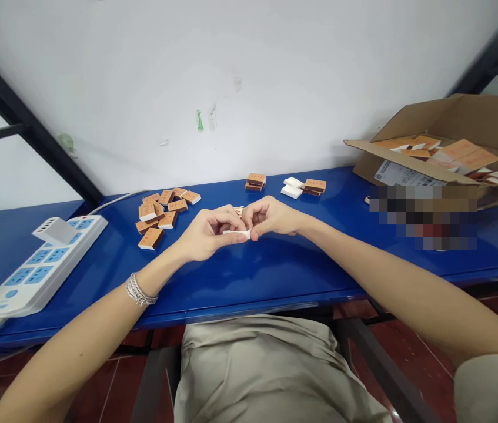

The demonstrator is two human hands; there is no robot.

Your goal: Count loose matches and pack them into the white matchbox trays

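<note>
My left hand (208, 232) and my right hand (271, 216) meet over the middle of the blue table (253, 276), both with fingers pinched on one small white and orange box (239, 233). Most of that box is hidden by my fingers. A pile of several orange small boxes (163, 210) lies to the left of my hands. Behind my hands stand a short stack of orange boxes (256, 181) and, further right, white boxes (292, 187) beside another orange pair (314, 187).
A white and blue power strip (41, 264) with a charger plugged in lies at the left, cable trailing off the edge. An open cardboard carton (447, 147) holding more orange boxes sits at the right. A white wall runs along the back.
</note>
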